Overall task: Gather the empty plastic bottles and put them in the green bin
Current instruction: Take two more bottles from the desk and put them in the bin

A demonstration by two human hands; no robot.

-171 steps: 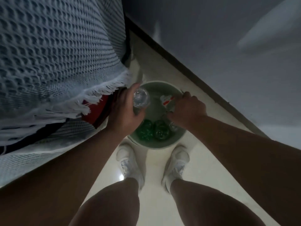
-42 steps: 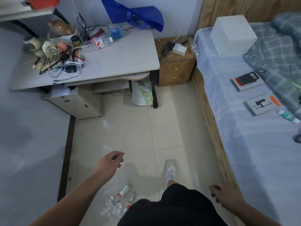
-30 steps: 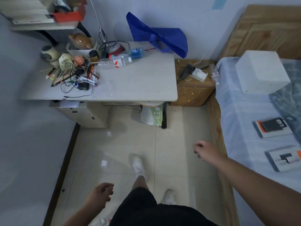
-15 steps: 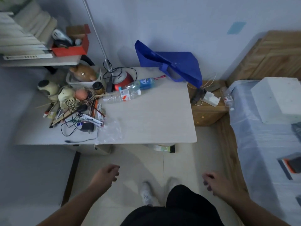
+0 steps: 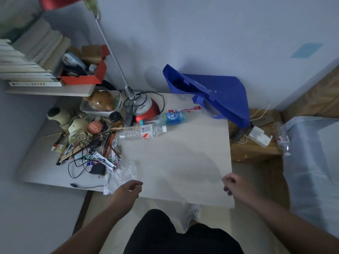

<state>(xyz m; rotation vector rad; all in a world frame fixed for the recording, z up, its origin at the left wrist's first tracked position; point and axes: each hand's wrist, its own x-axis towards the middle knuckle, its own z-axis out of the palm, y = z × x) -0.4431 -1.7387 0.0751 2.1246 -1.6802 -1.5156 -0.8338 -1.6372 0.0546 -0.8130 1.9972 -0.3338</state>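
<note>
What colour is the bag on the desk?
The bag is blue; the head view shows it best.

Both forearms, the left (image 5: 95,222) and the right (image 5: 286,220), are bare as far as the frame's edge. The left hand (image 5: 128,191) and the right hand (image 5: 238,187) are bare as well. On the right hand some fingertips (image 5: 229,193) look dark at the nails; whether that is shadow or polish cannot be told. A plain, matte black garment (image 5: 174,235) covers the lower body, and it splits into two rounded masses, one over each leg. One pale shoe (image 5: 192,215) shows, white or light grey, blurred.
</note>
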